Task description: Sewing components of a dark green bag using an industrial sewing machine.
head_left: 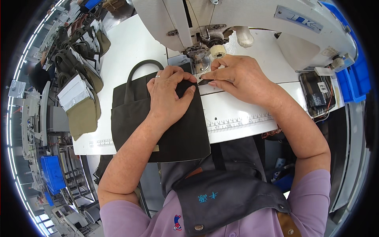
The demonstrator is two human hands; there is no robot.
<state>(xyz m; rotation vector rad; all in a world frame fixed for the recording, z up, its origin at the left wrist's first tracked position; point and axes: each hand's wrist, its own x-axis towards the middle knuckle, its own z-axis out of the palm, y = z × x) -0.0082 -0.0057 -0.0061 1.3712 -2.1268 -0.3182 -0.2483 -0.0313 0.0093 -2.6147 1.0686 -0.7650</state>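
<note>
A dark, nearly black fabric bag panel (177,130) with a curved carrying handle (132,79) lies on the white sewing table, its front edge hanging over the table's edge. My left hand (169,93) rests on it with bent fingers, thumb and fingertips gripping the cloth at its upper right edge. Just right of that edge, my right hand (233,79) pinches a small dark piece of fabric (204,82) between thumb and fingers. Both hands are directly in front of the presser foot (196,68) of the sewing machine (252,12). Whether the small piece joins the panel is hidden.
Several olive and dark bag pieces with handles (83,114) are stacked at the left of the table (138,39). A printed ruler (241,122) runs along its front edge. A dark box with cables (316,94) and blue bins (351,85) stand at the right.
</note>
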